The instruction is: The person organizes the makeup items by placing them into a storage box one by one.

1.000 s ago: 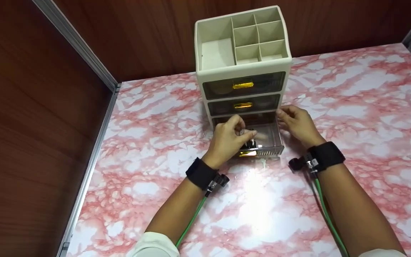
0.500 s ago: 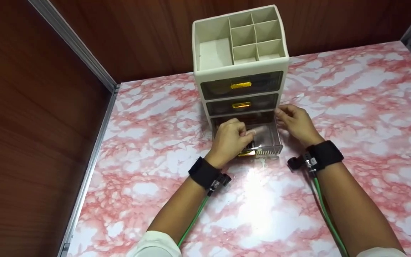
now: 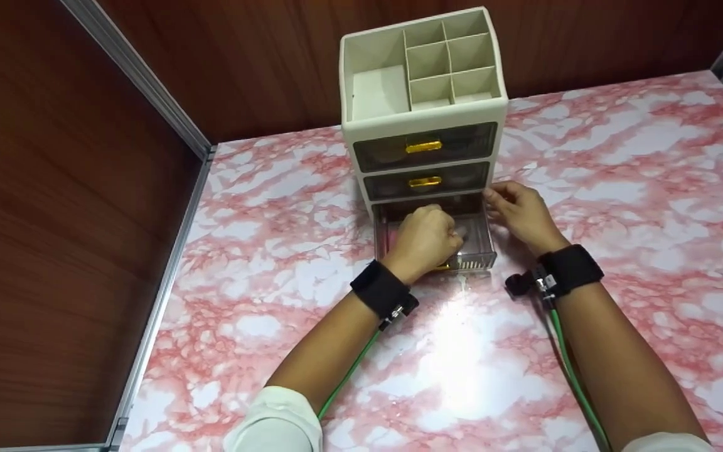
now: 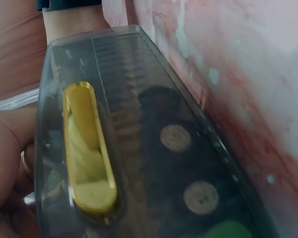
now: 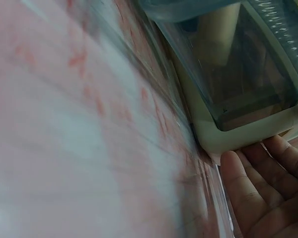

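A cream desktop organizer [image 3: 424, 119] stands on the marbled table, its clear bottom drawer [image 3: 477, 257] pulled out. My left hand [image 3: 427, 238] is down in that drawer with fingers curled. A silvery glint shows by them in the left wrist view, but what they may hold is hidden. Round discs [image 4: 201, 197] show through the drawer front, below its gold handle [image 4: 92, 148]. Something pink [image 3: 393, 238] lies at the drawer's left side. With fingers fairly straight, my right hand [image 3: 521, 213] touches the organizer's lower right side, its fingertips [image 5: 233, 161] against the cream frame [image 5: 248, 131].
Two upper drawers [image 3: 424, 166] with gold handles are pushed in. Divided compartments [image 3: 452, 63] form the organizer's top. Brown wood-patterned walls [image 3: 261, 69] rise behind and at the left. Green cables [image 3: 352, 373] run from both wrist cameras along the forearms.
My left hand has moved right and deeper over the drawer, its fingers more curled. The dark items seen under it earlier are now covered. My right hand has stayed in place.
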### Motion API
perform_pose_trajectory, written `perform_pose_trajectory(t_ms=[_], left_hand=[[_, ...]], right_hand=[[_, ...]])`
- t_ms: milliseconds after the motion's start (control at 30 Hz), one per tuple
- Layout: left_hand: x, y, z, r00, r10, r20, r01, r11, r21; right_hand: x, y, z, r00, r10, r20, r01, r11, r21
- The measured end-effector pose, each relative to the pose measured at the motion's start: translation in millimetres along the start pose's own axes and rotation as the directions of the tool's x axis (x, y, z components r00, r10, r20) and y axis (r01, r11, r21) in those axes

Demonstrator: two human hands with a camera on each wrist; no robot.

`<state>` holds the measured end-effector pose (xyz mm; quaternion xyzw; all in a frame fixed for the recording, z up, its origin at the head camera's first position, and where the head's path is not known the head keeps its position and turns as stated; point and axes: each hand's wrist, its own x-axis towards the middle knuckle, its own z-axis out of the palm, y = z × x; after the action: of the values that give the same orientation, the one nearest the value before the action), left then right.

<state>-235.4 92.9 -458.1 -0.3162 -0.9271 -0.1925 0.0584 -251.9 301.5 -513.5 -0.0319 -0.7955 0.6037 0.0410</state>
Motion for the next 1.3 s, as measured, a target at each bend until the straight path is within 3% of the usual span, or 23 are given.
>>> perform_pose_trajectory(t_ms=[133, 267, 467, 733, 967, 1133, 1300], left_hand=[[7.5, 5.8, 0.3, 0.991, -0.039, 0.125, 0.039, 0.999, -0.003], [14.5, 8.8, 2.7, 0.967, -0.077, 0.241, 0.081, 0.997, -0.006], [21.0, 6.0, 7.9, 0.936, -0.113, 0.332, 0.127, 0.992, -0.02], [23.1, 3.8, 9.4, 0.932, -0.117, 0.344, 0.135, 0.99, -0.028], [21.9, 3.7, 6.8, 0.941, -0.086, 0.327, 0.092, 0.996, -0.003], [20.8, 1.8, 4.2, 0.938, -0.076, 0.338, 0.09, 0.996, -0.025], [15.2, -3.6, -1.5, 0.954, -0.042, 0.297, 0.069, 0.994, -0.083]], right_hand=[[1, 0, -1.2, 1.0, 0.003, -0.007, -0.003, 1.0, 0.007], [1, 1, -0.3, 1.0, 0.01, -0.001, -0.01, 1.0, 0.012], [1, 3, 1.3, 1.0, 0.009, 0.0, -0.009, 1.0, 0.015], [1, 2, -0.4, 1.0, 0.013, 0.002, -0.013, 0.999, 0.031], [-1, 2, -0.3, 1.0, 0.006, 0.005, -0.007, 0.997, 0.082], [0, 1, 0.6, 1.0, 0.018, 0.006, -0.018, 0.996, 0.084], [0, 1, -1.1, 1.0, 0.027, 0.015, -0.028, 0.998, 0.06]])
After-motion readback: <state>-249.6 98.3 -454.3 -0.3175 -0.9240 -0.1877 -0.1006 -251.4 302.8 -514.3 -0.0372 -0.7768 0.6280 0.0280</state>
